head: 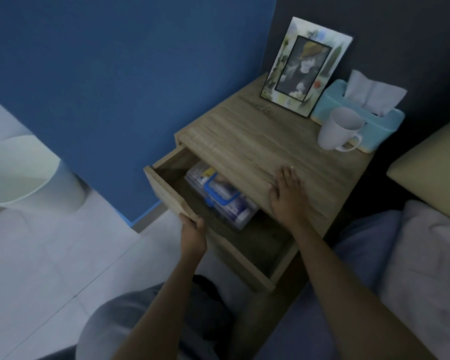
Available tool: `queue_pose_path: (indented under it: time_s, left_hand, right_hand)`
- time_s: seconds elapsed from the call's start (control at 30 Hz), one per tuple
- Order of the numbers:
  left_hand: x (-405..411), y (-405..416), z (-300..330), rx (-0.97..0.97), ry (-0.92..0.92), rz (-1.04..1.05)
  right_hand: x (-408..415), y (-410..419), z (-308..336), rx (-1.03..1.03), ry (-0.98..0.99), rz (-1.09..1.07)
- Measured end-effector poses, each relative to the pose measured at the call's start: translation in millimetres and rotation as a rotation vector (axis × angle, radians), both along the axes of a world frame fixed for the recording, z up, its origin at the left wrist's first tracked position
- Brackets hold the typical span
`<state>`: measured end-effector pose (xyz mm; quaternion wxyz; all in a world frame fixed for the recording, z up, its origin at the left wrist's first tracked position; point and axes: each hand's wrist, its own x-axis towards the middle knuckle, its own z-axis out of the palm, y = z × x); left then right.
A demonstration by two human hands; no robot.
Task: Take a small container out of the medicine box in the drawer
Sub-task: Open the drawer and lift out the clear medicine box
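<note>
The wooden drawer of the bedside table stands pulled out. Inside it lies a clear plastic medicine box with a blue handle and lid clips; several small packages show through its lid, which is closed. The box's far end is hidden under the tabletop. My left hand grips the top edge of the drawer front. My right hand rests flat, fingers spread, on the tabletop near its front edge, just right of the box.
At the back of the tabletop stand a picture frame, a light-blue tissue box and a white mug. A blue wall lies to the left, a bed with a pillow to the right. My knees are below the drawer.
</note>
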<state>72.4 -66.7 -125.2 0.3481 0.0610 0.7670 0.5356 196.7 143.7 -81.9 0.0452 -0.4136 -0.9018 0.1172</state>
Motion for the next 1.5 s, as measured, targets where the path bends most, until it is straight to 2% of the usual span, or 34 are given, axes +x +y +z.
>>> queue_pose_path:
  time_s: [0.3,0.43,0.5,0.57,0.63,0.7,0.83,0.9,0.97,1.07,1.13,1.33,1.5]
  left_hand:
    - [2,-53,-6,0.024,0.054,0.008]
    - [3,-60,2,0.056,0.055,0.094]
    - [0,-58,15,0.011,0.244,0.178]
    - [-10,-50,33,-0.041,0.541,0.199]
    - [-30,-37,49,-0.024,0.738,0.088]
    - [-56,-16,56,-0.077,0.81,-0.081]
    - [-96,24,51,-0.319,0.792,-0.405]
    - [-110,33,44,-0.423,0.727,-0.485]
    - [-121,38,38,-0.474,0.563,-0.497]
    - [-131,42,32,-0.371,0.186,-0.412]
    - [-132,43,31,-0.315,0.084,-0.358]
    - [-136,31,46,-0.266,0.145,-0.376]
    - [-137,2,84,-0.299,0.428,-0.368]
  right_hand:
    - [0,1,-4,0.025,0.003,-0.007]
    - [-1,-2,0,0.008,0.018,-0.038]
    - [-2,-19,6,-0.022,0.167,-0.158]
    - [-4,-55,10,-0.043,0.373,-0.28]
    - [-8,-106,10,-0.128,0.534,-0.3]
    - [-15,-150,3,-0.275,0.633,-0.323]
    - [-38,-180,-14,-0.577,0.874,-0.554]
    - [-50,-173,-23,-0.672,0.903,-0.717]
    - [-57,-166,-34,-0.822,0.939,-0.854]
    - [-63,-166,-44,-1.011,0.994,-0.897]
    - [-65,-167,-45,-1.053,1.031,-0.898]
    - [-64,-175,-23,-1.124,1.048,-0.926]
    - [-59,-187,18,-1.164,0.983,-0.846]
